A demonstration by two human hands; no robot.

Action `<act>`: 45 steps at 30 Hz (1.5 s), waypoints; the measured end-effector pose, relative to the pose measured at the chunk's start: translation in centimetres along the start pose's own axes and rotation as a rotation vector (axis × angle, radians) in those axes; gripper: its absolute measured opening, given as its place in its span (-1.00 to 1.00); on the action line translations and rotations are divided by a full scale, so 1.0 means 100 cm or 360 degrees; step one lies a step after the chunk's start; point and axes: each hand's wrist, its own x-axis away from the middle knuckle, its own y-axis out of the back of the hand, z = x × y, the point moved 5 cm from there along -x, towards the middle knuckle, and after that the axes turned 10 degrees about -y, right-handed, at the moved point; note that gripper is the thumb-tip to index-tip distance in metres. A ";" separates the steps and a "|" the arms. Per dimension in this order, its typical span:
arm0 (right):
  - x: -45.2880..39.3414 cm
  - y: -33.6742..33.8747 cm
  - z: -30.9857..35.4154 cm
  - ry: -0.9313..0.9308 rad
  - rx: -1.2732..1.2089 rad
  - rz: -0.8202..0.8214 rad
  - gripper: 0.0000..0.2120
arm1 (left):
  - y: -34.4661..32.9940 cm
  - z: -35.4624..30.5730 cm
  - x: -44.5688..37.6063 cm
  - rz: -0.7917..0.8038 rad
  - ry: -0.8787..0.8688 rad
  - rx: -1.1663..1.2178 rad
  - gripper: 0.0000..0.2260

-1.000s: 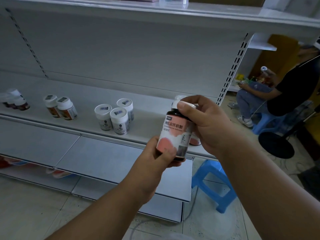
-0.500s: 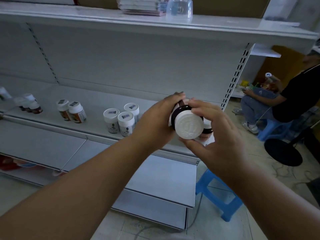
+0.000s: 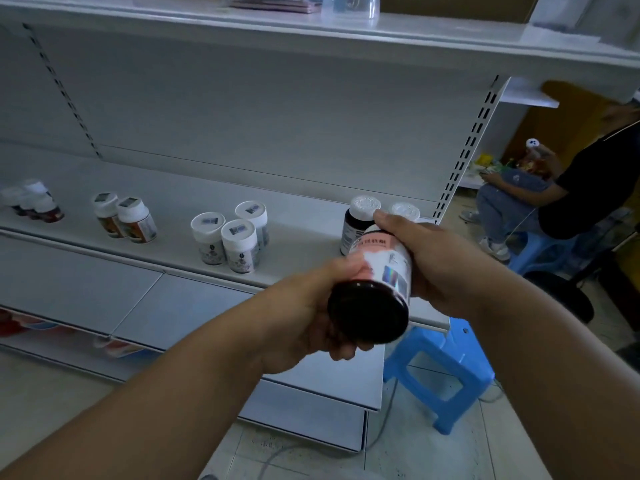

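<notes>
The dark bottle (image 3: 377, 278) with the pink-and-white label is held in the air in front of the shelf (image 3: 173, 209). It is tipped almost level, with its black base toward the camera and its cap end pointing at the shelf. The left hand (image 3: 308, 320) curls round the base end from the left, fingers wrapped under it. The right hand (image 3: 443, 268) curls round the upper body, forefinger laid over the shoulder. The cap is hidden, so I cannot tell whether it is screwed tight.

The main risk, as I judge it, is that the cap end sits just in front of the two dark bottles (image 3: 356, 230) standing at the shelf's right end. A push forward while the bottle lies tilted could knock them over or off the edge. The glossy label and a grip split between two hands also invite a slip when one lets go, and the bottle would drop toward the blue stool (image 3: 440, 375) or the floor. The white-capped jars (image 3: 239, 247) stand well apart to the left.
</notes>
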 end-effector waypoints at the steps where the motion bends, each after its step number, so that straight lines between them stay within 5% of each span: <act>1: -0.006 0.000 -0.003 -0.0054 -0.0040 0.0004 -0.50 | 0.000 -0.001 -0.002 -0.0037 0.0072 0.0112 -0.50; 7: -0.027 0.004 -0.001 0.0004 -0.0107 0.0015 -0.60 | 0.014 0.001 -0.017 -0.0083 0.0119 -0.0021 -0.49; 9: -0.029 0.009 0.011 0.0226 0.0008 -0.0032 -0.69 | 0.026 0.003 -0.024 -0.0134 -0.0042 -0.0368 -0.55; 13: -0.025 0.013 0.035 0.0634 0.0846 -0.0393 -0.79 | 0.046 0.005 -0.041 -0.0281 -0.0266 -0.1369 -0.60; 18: -0.028 0.001 0.036 0.0994 0.1362 -0.0664 -0.68 | 0.072 0.018 -0.072 -0.0589 -0.0478 -0.1727 -0.50; 23: -0.047 0.004 0.012 0.1075 0.1442 -0.0885 -0.64 | 0.082 0.041 -0.091 -0.0652 -0.0575 -0.2213 -0.46; 32: -0.059 0.006 -0.001 0.1042 0.1673 -0.1106 -0.64 | 0.082 0.099 -0.079 -0.0120 -0.0196 -0.2723 -0.06; 45: -0.046 0.032 -0.037 0.0788 0.1292 -0.1236 -0.63 | 0.083 0.100 -0.080 -0.0028 -0.0094 -0.2857 0.00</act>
